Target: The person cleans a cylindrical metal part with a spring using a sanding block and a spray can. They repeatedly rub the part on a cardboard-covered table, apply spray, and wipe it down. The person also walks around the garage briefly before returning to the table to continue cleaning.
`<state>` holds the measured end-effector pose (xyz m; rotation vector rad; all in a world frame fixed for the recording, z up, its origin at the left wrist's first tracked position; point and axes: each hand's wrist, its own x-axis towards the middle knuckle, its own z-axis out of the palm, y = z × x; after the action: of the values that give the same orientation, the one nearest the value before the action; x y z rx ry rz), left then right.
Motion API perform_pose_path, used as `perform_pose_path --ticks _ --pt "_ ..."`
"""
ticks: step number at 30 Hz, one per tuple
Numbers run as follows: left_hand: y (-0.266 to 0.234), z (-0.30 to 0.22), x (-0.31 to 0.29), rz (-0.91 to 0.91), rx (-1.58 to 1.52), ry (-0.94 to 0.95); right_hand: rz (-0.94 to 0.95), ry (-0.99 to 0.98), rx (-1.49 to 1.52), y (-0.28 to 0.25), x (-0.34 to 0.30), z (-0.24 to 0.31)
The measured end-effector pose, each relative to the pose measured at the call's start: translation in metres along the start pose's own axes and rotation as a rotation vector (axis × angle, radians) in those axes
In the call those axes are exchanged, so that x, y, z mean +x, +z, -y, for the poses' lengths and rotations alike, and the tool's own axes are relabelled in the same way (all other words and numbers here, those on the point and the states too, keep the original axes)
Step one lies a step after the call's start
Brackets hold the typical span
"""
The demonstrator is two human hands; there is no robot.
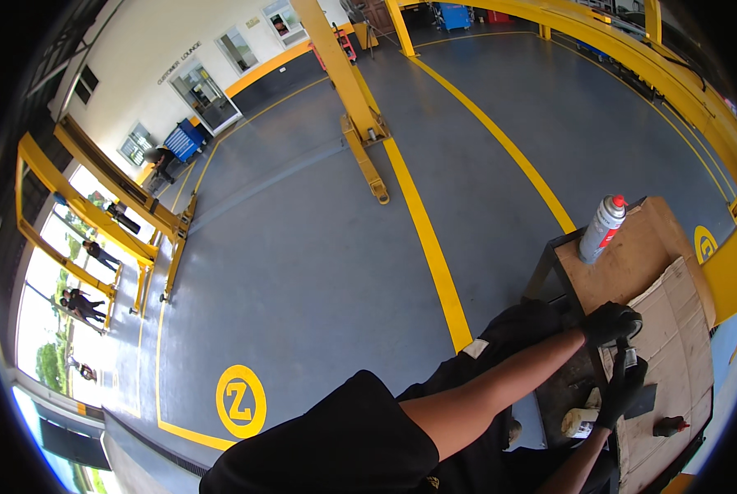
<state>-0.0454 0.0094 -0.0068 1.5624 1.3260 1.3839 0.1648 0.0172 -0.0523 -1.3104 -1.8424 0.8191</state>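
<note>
My left hand (611,324), in a black glove, is closed round a small dark rounded part (633,322) whose kind I cannot make out. Just below it my right hand (624,390), gloved too, is closed on a small piece with a pale, silvery face (629,357). The two hands nearly meet over the cardboard (673,329) on the bench. Beside my right wrist stands a whitish container with a yellowish top (578,422). A dark flat piece (643,401) lies by that hand, and a small black bottle with a red tip (671,426) is farther right.
A grey spray can with a red cap (603,229) stands on the bench's far corner (632,222). Yellow lift posts (341,70) rise from the grey floor. A blue tool cabinet (185,142) stands by the far wall. Several people are at the left, one seated (163,163).
</note>
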Motion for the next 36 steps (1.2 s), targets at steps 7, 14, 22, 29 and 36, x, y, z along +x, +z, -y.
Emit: perform_pose_path --ticks 7,14,22,29,36 --pt "-0.004 0.002 -0.009 -0.033 0.018 0.021 -0.168 -0.368 -0.150 0.005 -0.029 0.074" --pt "-0.002 0.002 0.000 0.027 -0.001 0.018 -0.157 0.020 -0.161 0.002 -0.013 0.060" --pt "-0.022 -0.005 -0.008 0.021 -0.093 -0.073 -0.267 -0.376 -0.192 0.000 -0.022 0.107" --pt "-0.018 -0.010 -0.007 0.057 -0.083 -0.112 -0.056 0.152 -0.211 -0.006 -0.021 0.090" --pt "-0.022 -0.009 -0.008 0.033 -0.095 -0.083 -0.215 -0.215 -0.135 0.002 -0.029 0.096"
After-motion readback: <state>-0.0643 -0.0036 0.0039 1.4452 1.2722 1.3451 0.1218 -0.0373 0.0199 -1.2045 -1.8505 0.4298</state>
